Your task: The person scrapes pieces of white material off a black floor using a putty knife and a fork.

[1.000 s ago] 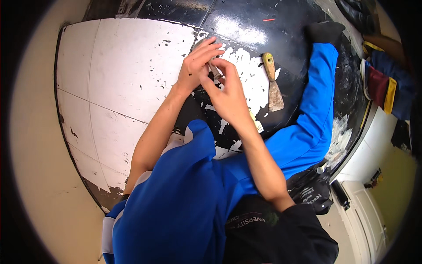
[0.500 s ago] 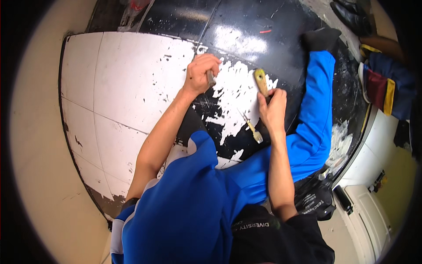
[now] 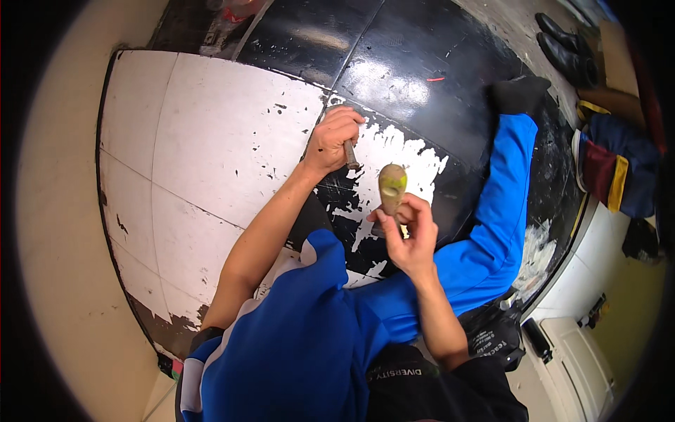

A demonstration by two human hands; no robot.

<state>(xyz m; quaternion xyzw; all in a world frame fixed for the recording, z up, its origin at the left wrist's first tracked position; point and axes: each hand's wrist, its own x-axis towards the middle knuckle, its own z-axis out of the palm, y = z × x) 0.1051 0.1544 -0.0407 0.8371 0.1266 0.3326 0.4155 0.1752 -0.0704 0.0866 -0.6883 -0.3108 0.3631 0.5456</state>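
My left hand (image 3: 333,139) is closed around a short, rusty metal rod (image 3: 351,155) with a flared end that points down toward the floor. In my right hand (image 3: 415,235), fingers and thumb pinch a scraper (image 3: 392,186) near its blade. The scraper's worn yellow-green handle sticks up, and most of the blade is hidden by the fingers. Both hands are over a floor patch (image 3: 411,156) where black coating is partly gone and ragged white shows through. Black remnants lie between the hands and my knee.
White tiles (image 3: 218,126) with black specks spread to the left, beside a beige wall (image 3: 70,176). Glossy black tiles (image 3: 415,56) lie ahead, with a small red strip (image 3: 436,79). Black shoes (image 3: 566,49) and folded clothing (image 3: 608,165) are at the right; a black bag (image 3: 496,334) sits near my leg.
My right hand has moved left and nearer to me, tilting the scraper's handle up. A small pronged tool on the floor is now out of sight. My left hand has shifted slightly.
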